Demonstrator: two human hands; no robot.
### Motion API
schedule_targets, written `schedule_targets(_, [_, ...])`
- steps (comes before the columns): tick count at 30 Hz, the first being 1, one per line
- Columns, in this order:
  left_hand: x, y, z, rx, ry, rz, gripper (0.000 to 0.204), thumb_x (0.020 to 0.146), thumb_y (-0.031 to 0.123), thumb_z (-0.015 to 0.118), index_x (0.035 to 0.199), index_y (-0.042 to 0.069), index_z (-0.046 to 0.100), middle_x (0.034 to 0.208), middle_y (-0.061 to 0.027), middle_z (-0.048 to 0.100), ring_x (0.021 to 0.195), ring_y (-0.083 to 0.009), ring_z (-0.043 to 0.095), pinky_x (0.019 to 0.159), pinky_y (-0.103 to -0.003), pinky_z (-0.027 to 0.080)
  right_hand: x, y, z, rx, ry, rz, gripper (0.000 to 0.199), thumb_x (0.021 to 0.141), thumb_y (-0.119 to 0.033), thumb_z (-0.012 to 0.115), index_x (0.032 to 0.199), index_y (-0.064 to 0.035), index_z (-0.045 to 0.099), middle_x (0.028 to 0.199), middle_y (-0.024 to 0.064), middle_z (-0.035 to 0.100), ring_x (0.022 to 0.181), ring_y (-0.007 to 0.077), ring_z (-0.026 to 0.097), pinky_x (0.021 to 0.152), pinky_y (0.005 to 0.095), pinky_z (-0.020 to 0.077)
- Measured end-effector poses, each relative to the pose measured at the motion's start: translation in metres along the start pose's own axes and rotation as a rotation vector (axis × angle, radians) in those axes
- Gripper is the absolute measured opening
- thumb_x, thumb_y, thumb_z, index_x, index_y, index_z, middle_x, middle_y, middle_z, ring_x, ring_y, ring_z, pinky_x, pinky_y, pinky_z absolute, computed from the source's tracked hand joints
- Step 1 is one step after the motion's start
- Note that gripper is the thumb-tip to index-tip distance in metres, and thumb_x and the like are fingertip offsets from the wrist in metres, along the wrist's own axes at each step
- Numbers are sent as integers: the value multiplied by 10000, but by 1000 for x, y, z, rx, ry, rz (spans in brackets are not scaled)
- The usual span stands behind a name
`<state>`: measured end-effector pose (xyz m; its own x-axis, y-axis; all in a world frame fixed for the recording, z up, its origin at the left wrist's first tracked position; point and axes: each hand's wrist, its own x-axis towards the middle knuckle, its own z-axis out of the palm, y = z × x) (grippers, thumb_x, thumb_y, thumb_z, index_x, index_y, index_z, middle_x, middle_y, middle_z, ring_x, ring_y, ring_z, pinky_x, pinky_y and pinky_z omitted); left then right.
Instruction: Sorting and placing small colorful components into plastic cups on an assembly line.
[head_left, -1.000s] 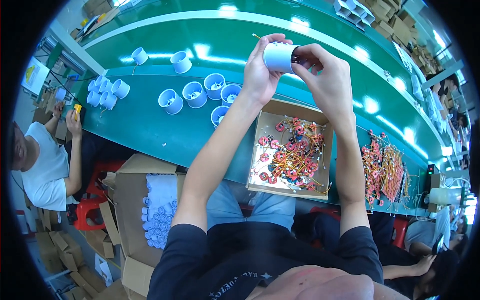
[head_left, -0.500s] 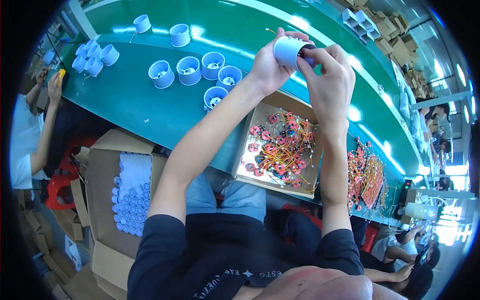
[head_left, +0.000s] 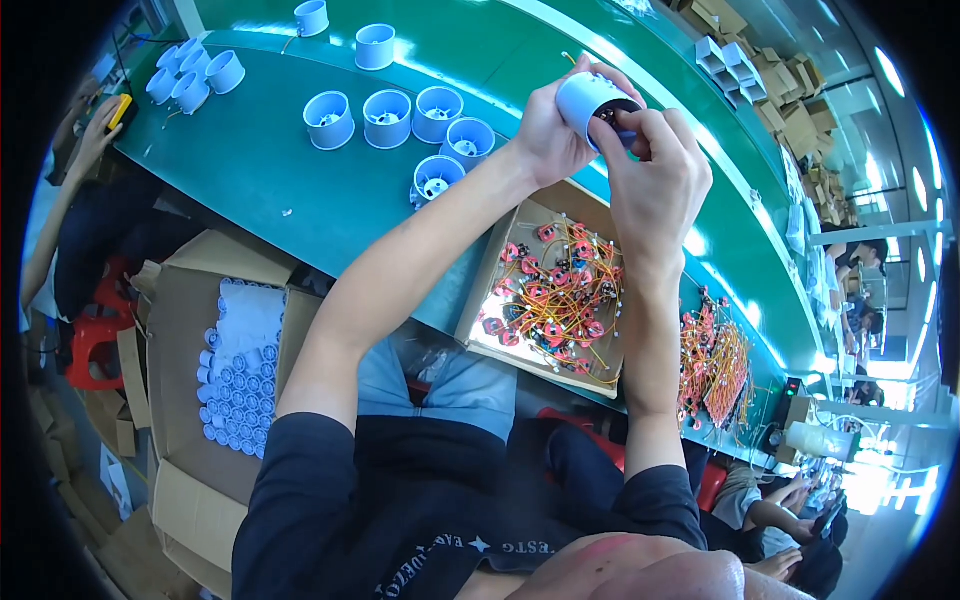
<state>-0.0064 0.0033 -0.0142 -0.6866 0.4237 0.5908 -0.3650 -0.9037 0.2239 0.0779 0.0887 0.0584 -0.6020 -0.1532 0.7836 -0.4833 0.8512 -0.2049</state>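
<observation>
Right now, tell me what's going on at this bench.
A person seated at a green bench holds a white plastic cylinder up in the left hand, while the right hand works its fingertips into the open end. Below the hands sits a cardboard box full of small red parts with orange wires. Several more white cylinders stand on the bench to the left, and a carton at the person's left holds stacked white pieces. Another person's hand is at the far left.

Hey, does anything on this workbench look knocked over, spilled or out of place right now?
Nothing stands out. The white cylinders sit open-end up on the green belt, the wired red parts stay inside their cardboard tray, and both hands hold one white housing.
</observation>
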Motion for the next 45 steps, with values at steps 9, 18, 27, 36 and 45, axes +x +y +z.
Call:
schedule_targets(9, [0,10,-1,52,51,17,480,1024,403,246,1028,32,551,990,-131,607,927,-221,609,857,-349,501,12,-2,-11,100,-108,2,221,682,-118,798,849,-27,686,684,55,559,579,141,524,546,267,436])
schedule_targets(18, [-13,3,-31,163,255,64,240,937,254,418,1063,96,548,1067,-93,569,1014,-242,545,925,-418,433,4,28,1,114,-65,-224,125,650,-130,676,772,-106,659,922,89,658,845,276,637,705,380,502])
schedule_targets(27, [-7,16,-10,17,90,-126,274,1006,295,341,1027,108,539,1066,-71,564,1082,-228,516,971,-403,386,7,20,-16,137,-39,-155,185,705,-158,665,874,-81,662,922,69,648,848,257,627,754,396,487])
schedule_targets(36, [11,-6,13,204,242,-69,552,967,526,364,1118,22,532,980,-118,640,859,-224,639,776,-318,526,29,51,-29,251,-365,-18,490,746,-209,769,1158,-12,590,1054,100,629,976,198,596,844,315,471])
schedule_targets(45, [2,10,16,1395,414,231,567,949,513,454,1135,-21,501,1028,-188,608,933,-328,618,796,-388,499,16,51,-7,571,-381,235,407,842,-98,661,1208,25,532,1090,180,639,957,224,643,823,315,499])
